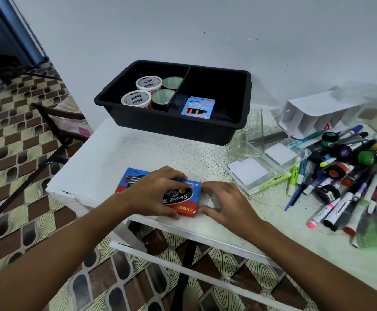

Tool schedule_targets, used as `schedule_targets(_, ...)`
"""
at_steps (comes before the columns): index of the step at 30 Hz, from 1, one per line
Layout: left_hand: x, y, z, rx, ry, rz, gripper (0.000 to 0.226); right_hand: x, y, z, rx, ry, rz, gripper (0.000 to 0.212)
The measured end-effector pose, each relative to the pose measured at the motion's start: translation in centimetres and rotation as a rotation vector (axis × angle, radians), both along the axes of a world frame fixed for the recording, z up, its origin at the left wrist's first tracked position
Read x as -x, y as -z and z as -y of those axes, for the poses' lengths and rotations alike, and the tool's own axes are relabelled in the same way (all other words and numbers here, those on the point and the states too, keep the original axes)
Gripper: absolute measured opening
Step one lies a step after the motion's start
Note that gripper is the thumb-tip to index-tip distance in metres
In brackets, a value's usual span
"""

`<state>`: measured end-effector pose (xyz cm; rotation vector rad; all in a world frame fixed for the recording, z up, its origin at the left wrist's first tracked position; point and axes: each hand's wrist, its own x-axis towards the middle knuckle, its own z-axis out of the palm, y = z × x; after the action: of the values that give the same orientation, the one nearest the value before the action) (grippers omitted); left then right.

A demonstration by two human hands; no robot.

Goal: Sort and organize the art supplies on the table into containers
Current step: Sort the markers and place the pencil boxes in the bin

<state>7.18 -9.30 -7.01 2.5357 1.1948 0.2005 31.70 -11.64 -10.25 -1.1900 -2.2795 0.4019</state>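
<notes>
A white table [120,153] carries everything. At its far edge, against the wall, sits a black bin [174,129] split by a divider into two compartments. The left compartment holds four tape rolls [149,83], two white and two greenish; the right compartment holds one blue neon crayon box [197,107] lying against the near wall, just beside the divider.

Toward the far right corner stands a white divided organizer [317,113], tipped on its side. Between it and the bin lies a clear plastic case [261,162], open, with two white pads inside.

Along the right edge spreads a heap of markers, pens and small paint pots [349,173], too many and too overlapped to count.

At the near left edge lies one red-and-blue colour box [183,199], flat on the table. The left hand [153,194] lies over its top, fingers curved around the far long side and thumb against the near side, gripping it. The right hand [225,203] is at the box's right end, fingers spread and slightly bent, fingertips and thumb touching that end; whether it truly clamps the box cannot be told.
</notes>
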Motion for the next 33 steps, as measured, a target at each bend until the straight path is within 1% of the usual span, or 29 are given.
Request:
schedule_targets(3, 0.8, 0.0, -0.1, 0.017, -0.002, -0.001, 0.091, -0.1, -0.6, 0.3, 0.067, -0.006, -0.066, 0.050)
schedule_targets(5, 2.1, 0.1, -0.4, 0.000, -0.013, -0.044, 0.097, -0.1, -0.9, 0.4, 0.138, -0.021, -0.087, 0.057)
schedule_targets(7, 3.1, 0.0, -0.6, 0.013, -0.040, -0.077, 0.095, 0.1, -1.2, 0.6, 0.201, -0.037, -0.096, 0.065)
schedule_targets(9, 3.3, -0.1, -0.7, 0.002, -0.051, -0.060, 0.091, 0.6, -1.4, 0.5, 0.237, -0.013, -0.124, 0.064)
schedule_targets(10, 3.2, 0.0, -0.7, -0.031, -0.060, -0.028, 0.089, 0.9, -1.6, 0.5, 0.258, 0.008, -0.169, 0.063)
schedule_targets(11, 3.0, 0.1, -0.7, -0.076, -0.082, 0.020, 0.087, 1.3, -1.8, 0.3, 0.284, 0.028, -0.241, 0.063)
schedule_targets(13, 2.3, 0.2, -0.4, -0.160, -0.177, 0.145, 0.088, 2.0, -2.4, 0.3, 0.366, 0.065, -0.457, 0.064)
schedule_targets(15, 1.2, 0.1, -0.1, -0.221, -0.273, 0.244, 0.090, 2.6, -3.4, 0.1, 0.536, 0.097, -0.719, 0.062)
schedule_targets(16, 0.4, 0.0, 0.0, -0.240, -0.304, 0.275, 0.091, 2.9, -4.0, -0.1, 0.614, 0.107, -0.831, 0.059)
schedule_targets(18, -0.9, -0.4, 0.2, -0.226, -0.354, 0.313, 0.094, 3.2, -5.1, -0.8, 0.669, 0.129, -0.973, 0.048)
schedule_targets(20, -1.6, -1.0, 0.3, -0.144, -0.387, 0.379, 0.096, 3.1, -6.3, -1.8, 0.675, 0.174, -1.037, 0.040)
schedule_targets(23, -1.2, -2.9, -0.2, 0.132, -0.368, 0.610, 0.088, 1.8, -8.4, -3.6, 0.678, 0.176, -1.004, 0.035)
schedule_targets(25, -0.4, -4.6, -1.0, 0.366, -0.319, 0.642, 0.080, 0.7, -9.8, -4.9, 0.702, 0.147, -0.961, 0.031)
schedule_targets(27, -0.1, -6.3, -2.1, 0.570, -0.247, 0.635, 0.081, -0.2, -11.3, -6.6, 0.745, 0.118, -0.964, 0.027)
schedule_targets(28, -0.2, -7.0, -2.6, 0.636, -0.223, 0.662, 0.083, -0.5, -12.0, -7.7, 0.759, 0.108, -0.970, 0.026)
schedule_targets(30, -0.9, -8.0, -3.8, 0.730, -0.217, 0.771, 0.089, -1.0, -13.4, -9.8, 0.779, 0.090, -0.982, 0.026)
schedule_targets(33, -2.5, -9.3, -6.3, 0.794, -0.245, 0.965, 0.098, -1.9, -15.2, -13.3, 0.809, 0.091, -0.996, 0.020)
